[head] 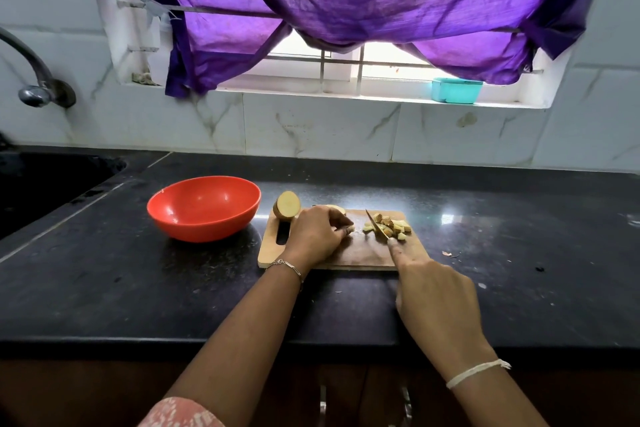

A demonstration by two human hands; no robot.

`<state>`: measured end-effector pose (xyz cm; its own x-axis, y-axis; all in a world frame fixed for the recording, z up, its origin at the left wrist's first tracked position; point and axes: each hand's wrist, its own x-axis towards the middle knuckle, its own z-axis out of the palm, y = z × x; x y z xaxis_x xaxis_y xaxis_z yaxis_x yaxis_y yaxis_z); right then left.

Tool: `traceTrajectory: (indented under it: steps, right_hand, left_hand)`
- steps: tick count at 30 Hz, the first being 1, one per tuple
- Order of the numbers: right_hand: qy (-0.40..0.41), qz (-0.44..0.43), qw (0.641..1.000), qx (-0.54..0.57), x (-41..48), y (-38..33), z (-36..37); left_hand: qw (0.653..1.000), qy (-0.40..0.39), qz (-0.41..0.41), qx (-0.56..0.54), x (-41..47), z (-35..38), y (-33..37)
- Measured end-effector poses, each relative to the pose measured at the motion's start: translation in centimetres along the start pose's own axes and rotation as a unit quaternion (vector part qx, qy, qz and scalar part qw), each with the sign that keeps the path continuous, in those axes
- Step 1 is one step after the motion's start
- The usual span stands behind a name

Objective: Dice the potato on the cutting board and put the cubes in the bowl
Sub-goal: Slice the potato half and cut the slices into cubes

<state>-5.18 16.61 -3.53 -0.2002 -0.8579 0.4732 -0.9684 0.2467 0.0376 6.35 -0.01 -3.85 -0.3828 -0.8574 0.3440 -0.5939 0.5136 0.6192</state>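
Head view: we work at a black countertop (138, 288).
Left hand (317, 236): our curled fingers hold a potato piece (349, 229) on the wooden cutting board (363, 255).
Right hand (436, 298): grips the knife (377, 225), index finger along its back.
Potato cubes (394, 226): heaped against the blade's right side.
Potato half (286, 206): at the board's far left corner.
Red bowl (204, 206): just left of the board.

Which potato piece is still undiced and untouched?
The potato half at the far left corner of the cutting board, cut face showing. The left hand holds another piece; the rest are cubes right of the knife.
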Motion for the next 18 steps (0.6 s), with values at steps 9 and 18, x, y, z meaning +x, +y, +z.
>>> traceTrajectory:
  steps: [9, 18]
  right_hand:
    - [0.055, 0.088, 0.99, 0.092, 0.5, 1.8, 1.2]
    - [0.064, 0.062, 0.99, 0.107, 0.5, 1.8, 1.0]
  left_hand:
    - [0.999, 0.008, 0.011, 0.049, 1.5, 1.2, 2.5]
    - [0.998, 0.019, 0.013, -0.056, 2.9, -0.1, 1.6]
